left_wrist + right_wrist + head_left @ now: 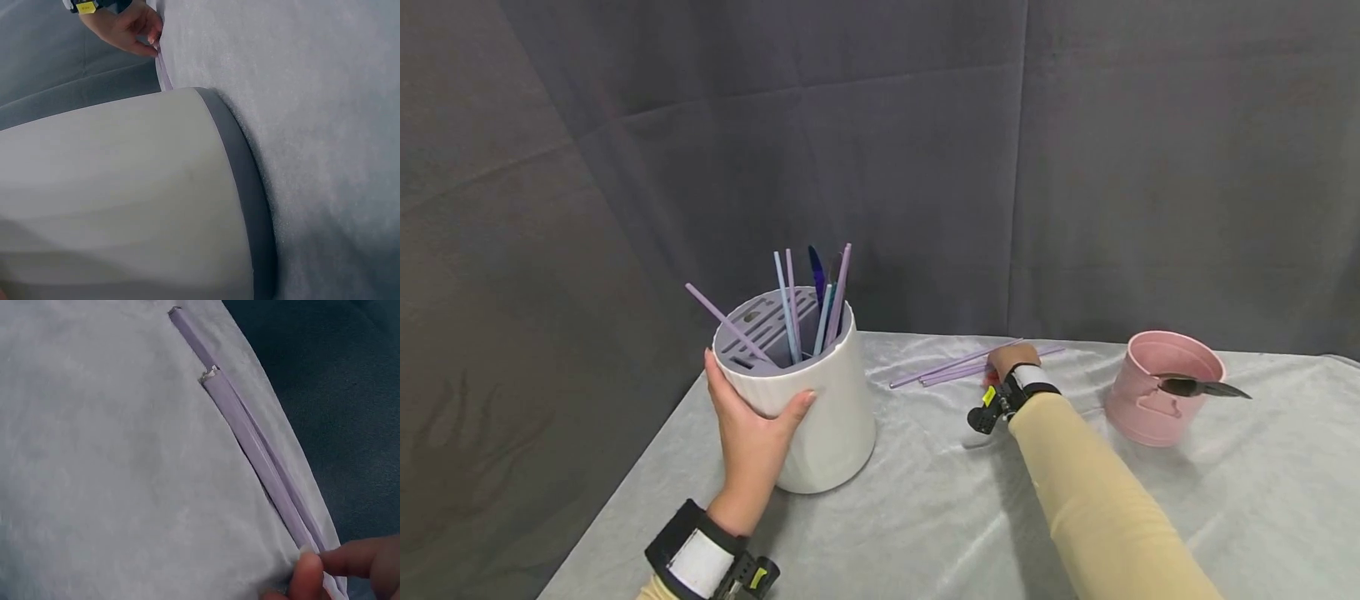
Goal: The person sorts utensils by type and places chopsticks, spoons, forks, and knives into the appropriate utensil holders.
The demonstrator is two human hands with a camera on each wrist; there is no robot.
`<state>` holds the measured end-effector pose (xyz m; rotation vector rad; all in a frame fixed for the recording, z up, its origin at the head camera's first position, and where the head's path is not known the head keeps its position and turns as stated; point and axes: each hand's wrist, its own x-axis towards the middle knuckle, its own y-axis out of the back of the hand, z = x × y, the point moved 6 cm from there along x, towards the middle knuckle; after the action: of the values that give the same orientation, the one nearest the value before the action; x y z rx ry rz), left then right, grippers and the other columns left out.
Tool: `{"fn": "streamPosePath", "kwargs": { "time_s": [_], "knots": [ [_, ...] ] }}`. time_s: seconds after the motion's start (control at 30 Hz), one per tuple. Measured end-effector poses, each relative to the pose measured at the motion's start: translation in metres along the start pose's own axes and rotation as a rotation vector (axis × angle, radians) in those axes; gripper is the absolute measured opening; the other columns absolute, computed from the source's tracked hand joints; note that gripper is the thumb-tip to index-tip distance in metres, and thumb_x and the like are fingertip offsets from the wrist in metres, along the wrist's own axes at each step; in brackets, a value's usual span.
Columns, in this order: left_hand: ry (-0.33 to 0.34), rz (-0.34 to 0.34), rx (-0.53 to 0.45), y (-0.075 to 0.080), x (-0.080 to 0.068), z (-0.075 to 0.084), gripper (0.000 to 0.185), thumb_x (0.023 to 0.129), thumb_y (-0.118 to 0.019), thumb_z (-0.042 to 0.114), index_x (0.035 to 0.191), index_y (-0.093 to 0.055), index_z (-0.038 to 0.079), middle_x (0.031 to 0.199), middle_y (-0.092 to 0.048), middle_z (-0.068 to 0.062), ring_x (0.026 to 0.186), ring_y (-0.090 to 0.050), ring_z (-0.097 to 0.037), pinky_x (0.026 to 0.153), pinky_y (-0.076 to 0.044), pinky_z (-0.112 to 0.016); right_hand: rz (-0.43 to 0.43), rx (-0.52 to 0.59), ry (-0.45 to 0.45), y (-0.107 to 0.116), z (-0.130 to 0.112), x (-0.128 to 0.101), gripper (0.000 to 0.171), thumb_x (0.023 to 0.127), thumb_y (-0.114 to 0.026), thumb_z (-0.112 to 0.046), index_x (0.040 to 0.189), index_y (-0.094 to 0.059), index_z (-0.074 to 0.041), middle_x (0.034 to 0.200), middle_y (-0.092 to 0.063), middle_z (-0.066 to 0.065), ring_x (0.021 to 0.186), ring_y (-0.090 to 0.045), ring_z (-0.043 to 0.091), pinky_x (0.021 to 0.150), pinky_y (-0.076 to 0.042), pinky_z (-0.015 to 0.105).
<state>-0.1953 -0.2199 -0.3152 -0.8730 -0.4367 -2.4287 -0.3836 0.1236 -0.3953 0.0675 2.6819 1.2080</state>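
My left hand [751, 437] grips the white utensil holder [831, 417] from its near left side, thumb on the front wall and fingers round the left. The holder leans slightly; purple and light blue sticks [790, 308] and a dark blue utensil [817, 273] stand in its slotted grey insert [767, 321]. Farther right, my right hand [1013, 360] is down at several purple chopsticks [955, 367] lying on the cloth. In the right wrist view, thumb and forefinger [306, 575] pinch a purple chopstick [250, 447], while another lies alongside. The far ends are hidden by the hand.
A pink bucket [1157, 417] stands to the right, with a dark, shiny utensil [1213, 388] reaching out over its rim. Pale cloth [940, 508] covers the table, and a dark grey curtain [925, 167] hangs behind its back edge.
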Motion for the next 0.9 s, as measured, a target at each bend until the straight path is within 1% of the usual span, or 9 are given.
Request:
{"fn": "streamPosePath", "kwargs": {
  "time_s": [0.03, 0.1, 0.13, 0.23, 0.3, 0.53, 0.7, 0.8, 0.9],
  "knots": [
    [-0.002, 0.003, 0.005, 0.0, 0.0, 0.0, 0.127, 0.068, -0.082, 0.058, 0.154, -0.005, 0.003, 0.156, -0.016, -0.018, 0.141, -0.018, -0.03, 0.113, -0.016, -0.053, -0.01, 0.08, -0.035, -0.001, 0.0, -0.002, 0.025, 0.082, -0.054, -0.004, 0.058, -0.056, -0.006, 0.042, -0.048, -0.007, 0.042, -0.048, 0.005, 0.05, -0.041, 0.017],
    [-0.005, 0.008, 0.011, 0.0, 0.0, 0.0, 0.128, 0.068, -0.081, 0.06, 0.154, -0.006, 0.003, 0.156, -0.016, -0.019, 0.141, -0.019, -0.03, 0.113, -0.016, -0.052, 0.004, 0.343, -0.162, -0.005, 0.004, -0.006, 0.023, 0.087, -0.047, -0.005, 0.066, -0.056, -0.001, 0.042, -0.051, -0.004, 0.038, -0.05, 0.004, 0.047, -0.044, 0.017],
    [-0.008, 0.009, 0.01, 0.0, 0.001, 0.001, 0.128, 0.067, -0.08, 0.061, 0.153, -0.006, 0.003, 0.156, -0.017, -0.019, 0.141, -0.019, -0.03, 0.113, -0.016, -0.052, 0.006, 0.445, -0.203, -0.006, 0.005, -0.009, 0.021, 0.088, -0.044, -0.005, 0.07, -0.054, 0.0, 0.043, -0.051, -0.002, 0.036, -0.051, 0.005, 0.044, -0.044, 0.018],
    [-0.015, 0.01, 0.01, 0.0, 0.002, 0.0, 0.127, 0.068, -0.08, 0.061, 0.154, -0.007, 0.003, 0.156, -0.018, -0.018, 0.141, -0.02, -0.03, 0.113, -0.016, -0.052, 0.001, 0.676, -0.261, -0.01, 0.005, -0.017, 0.012, 0.089, -0.039, -0.003, 0.08, -0.046, 0.0, 0.047, -0.054, 0.003, 0.035, -0.053, 0.008, 0.039, -0.045, 0.019],
    [-0.011, 0.005, 0.009, -0.001, 0.002, 0.0, 0.126, 0.068, -0.081, 0.059, 0.154, -0.006, 0.004, 0.156, -0.018, -0.018, 0.141, -0.02, -0.03, 0.113, -0.016, -0.052, 0.004, 0.736, -0.254, -0.01, 0.007, -0.02, 0.009, 0.088, -0.037, -0.002, 0.082, -0.044, -0.001, 0.047, -0.054, 0.004, 0.036, -0.053, 0.009, 0.038, -0.045, 0.02],
    [-0.006, 0.012, 0.028, -0.004, 0.0, -0.003, 0.127, 0.069, -0.08, 0.06, 0.153, -0.006, 0.002, 0.156, -0.016, -0.02, 0.141, -0.019, -0.031, 0.113, -0.016, -0.052, 0.064, 0.794, -0.255, -0.012, 0.014, -0.021, 0.018, 0.09, -0.038, -0.011, 0.089, -0.049, 0.003, 0.052, -0.055, 0.009, 0.039, -0.056, 0.013, 0.04, -0.049, 0.026],
    [-0.01, 0.022, 0.03, -0.004, 0.001, -0.003, 0.126, 0.069, -0.081, 0.059, 0.153, -0.007, 0.002, 0.156, -0.017, -0.019, 0.141, -0.02, -0.031, 0.113, -0.017, -0.053, 0.011, 0.912, -0.252, -0.014, 0.018, -0.022, 0.01, 0.092, -0.038, -0.009, 0.09, -0.041, 0.001, 0.057, -0.056, 0.012, 0.042, -0.059, 0.017, 0.043, -0.051, 0.03],
    [-0.007, 0.024, 0.03, -0.004, 0.001, -0.003, 0.125, 0.069, -0.082, 0.056, 0.153, -0.007, 0.002, 0.156, -0.018, -0.02, 0.141, -0.02, -0.032, 0.113, -0.017, -0.053, -0.006, 0.933, -0.209, -0.011, 0.023, -0.026, 0.006, 0.091, -0.04, -0.004, 0.092, -0.042, 0.002, 0.06, -0.057, 0.009, 0.044, -0.059, 0.014, 0.045, -0.052, 0.028],
    [-0.01, 0.022, 0.032, -0.004, 0.003, -0.003, 0.124, 0.069, -0.083, 0.053, 0.153, -0.007, 0.002, 0.155, -0.019, -0.02, 0.141, -0.021, -0.032, 0.112, -0.018, -0.053, 0.018, 0.98, -0.116, -0.007, 0.027, -0.023, 0.005, 0.091, -0.043, 0.0, 0.094, -0.045, 0.004, 0.063, -0.057, 0.006, 0.049, -0.058, 0.011, 0.048, -0.051, 0.023]
  ]
}}
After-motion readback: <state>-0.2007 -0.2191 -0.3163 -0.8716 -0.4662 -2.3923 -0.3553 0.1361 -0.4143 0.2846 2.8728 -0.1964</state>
